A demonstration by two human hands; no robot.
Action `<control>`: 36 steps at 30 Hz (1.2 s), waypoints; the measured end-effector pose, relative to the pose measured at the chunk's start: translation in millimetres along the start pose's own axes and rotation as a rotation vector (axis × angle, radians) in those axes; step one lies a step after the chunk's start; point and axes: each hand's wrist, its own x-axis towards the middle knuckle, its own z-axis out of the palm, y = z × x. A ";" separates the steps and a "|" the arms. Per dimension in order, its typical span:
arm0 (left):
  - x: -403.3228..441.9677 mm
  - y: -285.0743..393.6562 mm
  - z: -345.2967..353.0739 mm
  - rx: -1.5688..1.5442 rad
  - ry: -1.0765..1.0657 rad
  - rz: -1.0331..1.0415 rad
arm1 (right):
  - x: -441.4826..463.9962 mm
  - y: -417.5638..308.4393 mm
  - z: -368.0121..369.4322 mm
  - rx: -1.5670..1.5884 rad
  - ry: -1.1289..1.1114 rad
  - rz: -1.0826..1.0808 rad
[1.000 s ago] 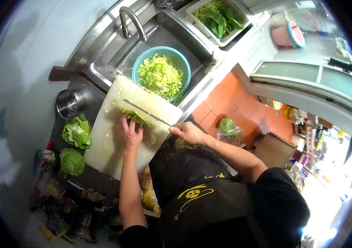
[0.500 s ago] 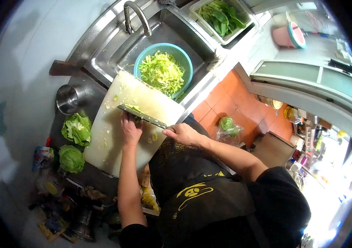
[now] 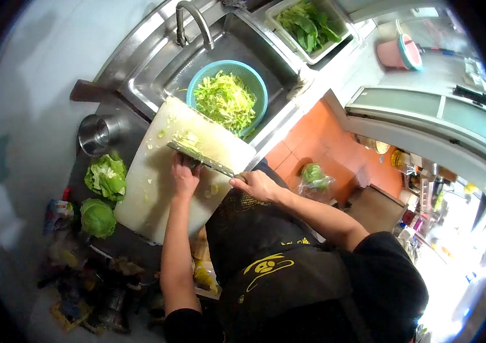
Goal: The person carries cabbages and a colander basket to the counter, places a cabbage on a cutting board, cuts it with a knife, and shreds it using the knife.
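Note:
A cleaver stands edge-down over the white cutting board. My right hand is closed round its handle at the board's near right edge. On the near side of the blade, my left hand has its fingers bent over a piece of cabbage, mostly hidden by the hand and blade. Pale green shreds lie along the blade's far side, and small bits are scattered over the board. Just beyond the board, a blue colander in the sink holds a heap of shredded cabbage.
Left of the board are a partly stripped cabbage, a whole cabbage and a metal pot. A faucet arches over the steel sink. A white tub of leafy greens stands at the back; bagged cabbage lies lower right.
The cleaver and both hands have shifted slightly right. More shreds now show on the blade's far side. The whole view has moved a little.

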 end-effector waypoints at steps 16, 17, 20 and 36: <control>11.0 7.6 -18.5 -0.021 0.020 0.060 | 33.6 -2.1 1.8 0.051 0.007 -0.069; 6.8 0.0 -7.0 0.000 0.041 0.070 | 21.1 -8.3 -5.3 0.042 0.012 -0.097; -2.1 -3.7 1.9 -0.022 -0.017 -0.001 | 5.7 0.8 -12.4 0.007 -0.063 -0.022; 1.3 -3.7 -9.6 -0.080 -0.016 0.031 | 14.4 -7.4 -18.7 0.068 -0.053 -0.124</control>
